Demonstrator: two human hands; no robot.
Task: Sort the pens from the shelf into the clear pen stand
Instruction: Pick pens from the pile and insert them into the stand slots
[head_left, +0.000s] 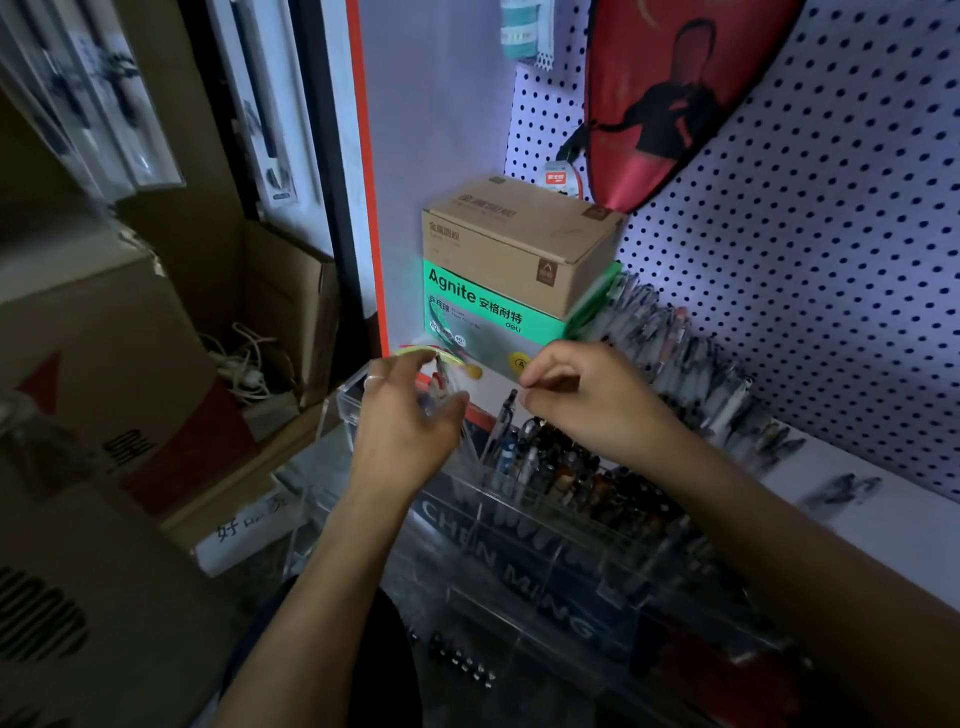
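pegboard (810, 218): white with dark holes, back wall on the right; red racket cover (670, 98) hangs on it.
cartons (104, 332): brown, stacked at left beyond the shelf edge; 1 open box holds white cables.
shelf (883, 519): white; carries the stand, the boxes and the pen rows.
boxes: brown cardboard box (519, 239) sits on top of a green Agnite box (483, 312), in the back corner behind both hands.
clear pen stand (519, 525): tiered acrylic with compartments, front of shelf, under both forearms; printed lettering on the front. Middle compartments packed with upright pens (561, 462), dark caps up. Left end compartment looks mostly see-through; contents cannot be told.
shelf pens (691, 358): row of clear-barrel pens leaning along the pegboard, right of the stand and behind the right hand.
left arm: comes up from bottom centre, wrist bent, back of the hand to the camera.
left hand (410, 415): above the stand's left end, ring on 1 finger. Fingers curled round a small bundle of pens (441, 384), blurred, tips sticking up by the thumb; yellow-green band at the top, blurred.
right arm: enters from the lower right, forearm crosses over the stand.
right hand (587, 395): above the packed pens, fingers curled in, thumb and forefinger close together at the left. Whether anything is pinched there, cannot tell.
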